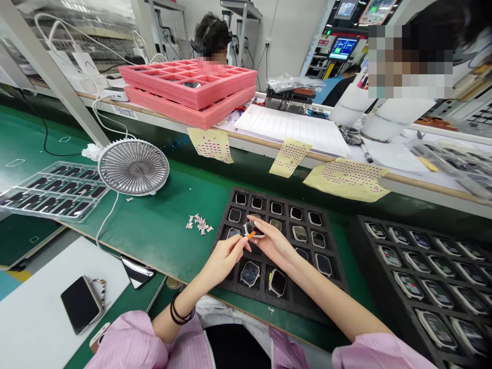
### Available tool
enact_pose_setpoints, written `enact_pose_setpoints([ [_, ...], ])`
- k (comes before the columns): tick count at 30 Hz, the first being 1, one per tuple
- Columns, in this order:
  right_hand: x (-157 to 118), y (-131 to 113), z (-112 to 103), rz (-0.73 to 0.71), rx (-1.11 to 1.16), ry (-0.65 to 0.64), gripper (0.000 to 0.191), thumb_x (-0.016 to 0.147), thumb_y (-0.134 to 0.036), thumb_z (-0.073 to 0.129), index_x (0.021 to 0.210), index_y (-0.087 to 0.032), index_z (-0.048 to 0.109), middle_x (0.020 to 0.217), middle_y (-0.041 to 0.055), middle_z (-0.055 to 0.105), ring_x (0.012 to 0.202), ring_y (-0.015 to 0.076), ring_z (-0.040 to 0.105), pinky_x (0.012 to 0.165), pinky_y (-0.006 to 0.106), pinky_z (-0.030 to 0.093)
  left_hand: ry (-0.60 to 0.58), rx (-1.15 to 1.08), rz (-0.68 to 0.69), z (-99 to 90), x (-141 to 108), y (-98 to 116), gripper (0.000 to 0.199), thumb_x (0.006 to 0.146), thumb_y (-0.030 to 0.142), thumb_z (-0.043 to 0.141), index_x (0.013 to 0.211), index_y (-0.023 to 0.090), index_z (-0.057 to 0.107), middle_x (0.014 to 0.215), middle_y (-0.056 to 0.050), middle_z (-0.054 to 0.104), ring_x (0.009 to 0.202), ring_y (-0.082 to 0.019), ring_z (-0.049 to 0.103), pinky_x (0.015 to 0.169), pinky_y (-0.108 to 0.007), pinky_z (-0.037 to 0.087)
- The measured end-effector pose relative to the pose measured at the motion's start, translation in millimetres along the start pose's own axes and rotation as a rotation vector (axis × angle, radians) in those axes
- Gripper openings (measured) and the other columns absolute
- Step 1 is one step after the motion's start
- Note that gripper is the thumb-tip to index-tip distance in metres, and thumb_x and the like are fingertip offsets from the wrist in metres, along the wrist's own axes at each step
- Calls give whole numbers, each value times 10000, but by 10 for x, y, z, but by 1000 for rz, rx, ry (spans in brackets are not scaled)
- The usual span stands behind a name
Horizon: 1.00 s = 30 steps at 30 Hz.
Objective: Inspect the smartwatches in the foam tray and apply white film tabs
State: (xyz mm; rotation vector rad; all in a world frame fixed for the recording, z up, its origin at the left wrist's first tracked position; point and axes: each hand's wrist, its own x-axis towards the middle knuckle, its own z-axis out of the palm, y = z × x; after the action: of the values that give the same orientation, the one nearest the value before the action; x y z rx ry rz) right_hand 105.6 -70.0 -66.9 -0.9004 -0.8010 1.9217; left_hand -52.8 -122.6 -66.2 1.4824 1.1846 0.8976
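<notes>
Over a black foam tray [315,303] of square watch cases, my right hand [274,243] holds one watch case [253,229] with its dark face up. The fingers of my left hand [229,251] pinch a small orange piece [251,235] against the edge of that case. Other watch cases sit in the tray's compartments around my hands, such as one [250,273] near the front. A small pile of pinkish-silver bits [200,224] lies on the green table left of the tray.
A round grey fan [134,167] and a clear tray of black parts [54,189] stand left. Another foam tray [357,241] of watches is at right. Phones lie front left, one black [80,305]. Pink trays [188,84] sit on the shelf. People are beyond it.
</notes>
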Motion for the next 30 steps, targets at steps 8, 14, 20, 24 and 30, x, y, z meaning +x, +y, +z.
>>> enact_pose_setpoints([
  [8, -18, 88, 4, 119, -106, -186, 304, 714, -423, 773, 822, -169, 644, 589, -23, 597, 503, 101, 526, 473, 223, 434, 24, -29, 63, -19, 28, 38, 406, 958, 413, 376, 728, 153, 587, 560, 40, 443, 526, -101, 366, 533, -223, 304],
  [14, -34, 43, 8, 12, -114, -75, 292, 764, -362, 728, 953, -214, 561, 621, -29, 647, 523, 129, 601, 467, 225, 482, 33, -22, 44, -40, -5, 55, 393, 963, 434, 366, 755, 163, 560, 592, 40, 459, 537, -99, 379, 545, -223, 312],
  [20, -63, -11, 70, -81, -108, -18, 312, 788, -393, 704, 1009, -241, 546, 627, -54, 637, 449, 120, 589, 383, 205, 451, 14, -3, 2, -36, -20, -4, 435, 957, 468, 355, 708, 164, 541, 544, 56, 367, 505, -97, 350, 518, -228, 281],
  [24, -72, -5, 106, -105, -112, -33, 310, 761, -416, 737, 911, -234, 536, 584, -59, 627, 441, 123, 596, 390, 209, 467, 22, 21, 17, -36, -7, -3, 430, 952, 459, 362, 691, 165, 537, 556, 49, 387, 518, -100, 364, 521, -228, 287],
  [30, -59, 26, 115, -109, -128, -22, 317, 773, -437, 728, 902, -221, 534, 542, -63, 627, 391, 110, 568, 408, 212, 465, 2, 29, 14, -53, -12, 15, 429, 952, 442, 369, 680, 160, 543, 552, 50, 379, 507, -95, 346, 500, -227, 271],
])
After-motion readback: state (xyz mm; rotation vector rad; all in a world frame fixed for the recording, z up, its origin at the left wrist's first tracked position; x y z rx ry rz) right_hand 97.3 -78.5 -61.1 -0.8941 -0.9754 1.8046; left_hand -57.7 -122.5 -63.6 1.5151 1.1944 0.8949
